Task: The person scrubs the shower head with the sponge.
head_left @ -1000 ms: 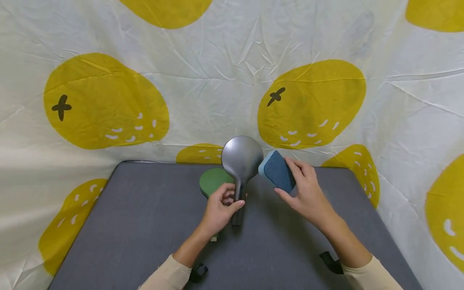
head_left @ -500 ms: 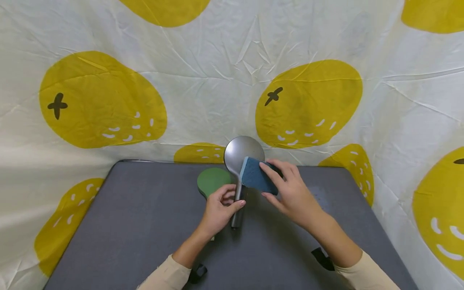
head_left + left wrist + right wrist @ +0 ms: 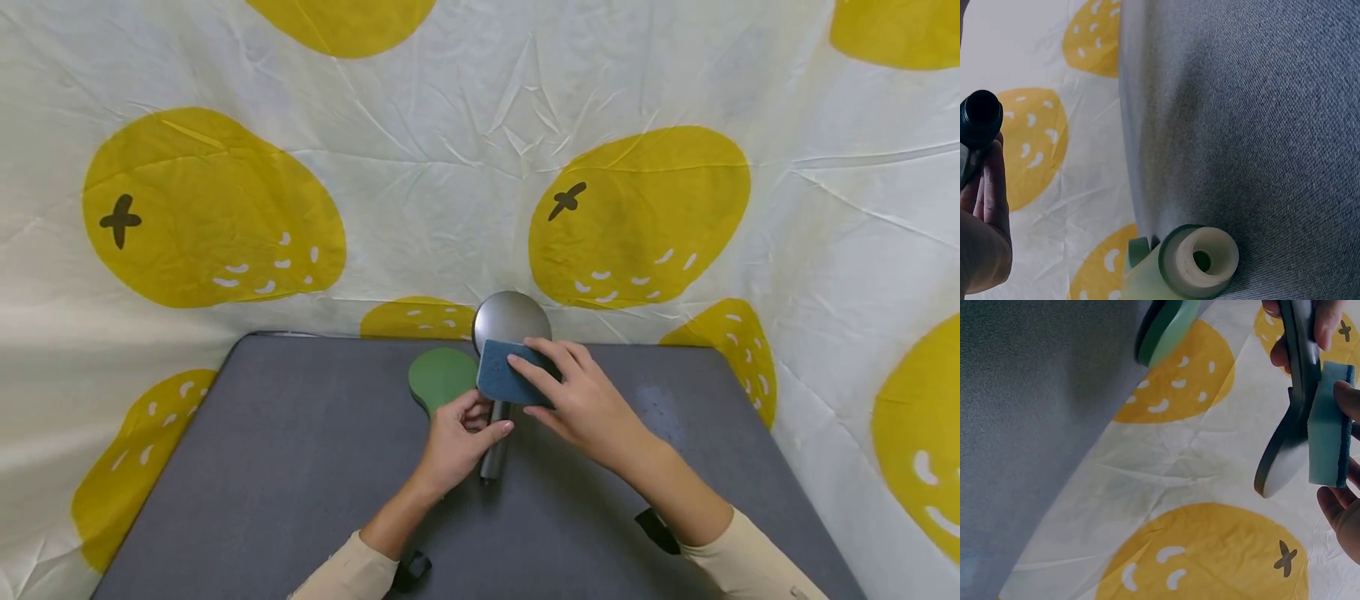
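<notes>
My left hand (image 3: 461,446) holds a grey shower head (image 3: 513,317) by its handle, with the round head tilted up and away. In the left wrist view the dark threaded end (image 3: 984,112) of that handle shows. My right hand (image 3: 592,404) grips a blue scouring sponge (image 3: 510,372) between thumb and fingers. The sponge covers the neck of the shower head in the head view. From the right wrist view, the sponge's (image 3: 1329,437) light side faces the neck and seems to touch it. A green shower head (image 3: 438,375) lies on the table behind my left hand.
The dark grey table (image 3: 300,442) stands against a white cloth (image 3: 435,200) printed with yellow fruit. Black straps (image 3: 412,571) hang at both wrists. A damp-looking patch (image 3: 660,412) marks the table at right. The green shower head's pale threaded end (image 3: 1210,259) shows in the left wrist view.
My right hand has brought the sponge leftward and slightly down, from beside the grey shower head to across its neck. The shower head has dipped slightly in my left hand.
</notes>
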The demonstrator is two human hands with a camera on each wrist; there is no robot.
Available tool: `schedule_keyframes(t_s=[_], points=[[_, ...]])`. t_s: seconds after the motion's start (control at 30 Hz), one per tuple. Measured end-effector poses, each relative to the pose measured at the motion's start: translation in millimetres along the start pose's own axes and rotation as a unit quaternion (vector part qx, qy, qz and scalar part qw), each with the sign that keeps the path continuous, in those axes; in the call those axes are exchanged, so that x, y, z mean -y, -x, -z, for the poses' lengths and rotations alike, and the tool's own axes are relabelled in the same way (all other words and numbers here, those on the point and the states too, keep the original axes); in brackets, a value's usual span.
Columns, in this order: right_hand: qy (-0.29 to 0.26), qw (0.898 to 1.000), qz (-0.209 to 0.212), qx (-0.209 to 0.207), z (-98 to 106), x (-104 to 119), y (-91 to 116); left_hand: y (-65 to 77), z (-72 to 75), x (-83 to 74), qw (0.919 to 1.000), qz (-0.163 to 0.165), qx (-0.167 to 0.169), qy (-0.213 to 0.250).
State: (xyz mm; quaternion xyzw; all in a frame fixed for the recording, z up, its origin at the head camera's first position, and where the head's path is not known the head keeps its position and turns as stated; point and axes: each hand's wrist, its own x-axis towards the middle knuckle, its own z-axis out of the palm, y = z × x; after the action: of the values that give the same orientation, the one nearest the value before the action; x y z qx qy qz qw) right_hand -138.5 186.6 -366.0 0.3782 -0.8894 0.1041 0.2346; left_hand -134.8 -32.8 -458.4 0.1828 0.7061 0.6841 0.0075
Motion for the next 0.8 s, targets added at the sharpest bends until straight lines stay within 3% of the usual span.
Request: schedule_keyframes(t_s=[0.43, 0.63, 0.8], points=[[0.019, 1.0, -0.001, -0.002, -3.4, 5.4, -7.1, 5.7, 0.5, 0.2, 0.9998, -0.021, -0.006, -0.001], [0.012, 0.999, -0.036, 0.005, -1.2, 1.0, -22.3, 7.9, 0.7, -1.1, 0.9999, -0.01, -0.004, -0.006], [-0.016, 0.996, -0.084, 0.035, 4.2, -11.0, -37.9, 11.3, 0.5, -0.7, 0.9999, -0.005, -0.004, -0.013]])
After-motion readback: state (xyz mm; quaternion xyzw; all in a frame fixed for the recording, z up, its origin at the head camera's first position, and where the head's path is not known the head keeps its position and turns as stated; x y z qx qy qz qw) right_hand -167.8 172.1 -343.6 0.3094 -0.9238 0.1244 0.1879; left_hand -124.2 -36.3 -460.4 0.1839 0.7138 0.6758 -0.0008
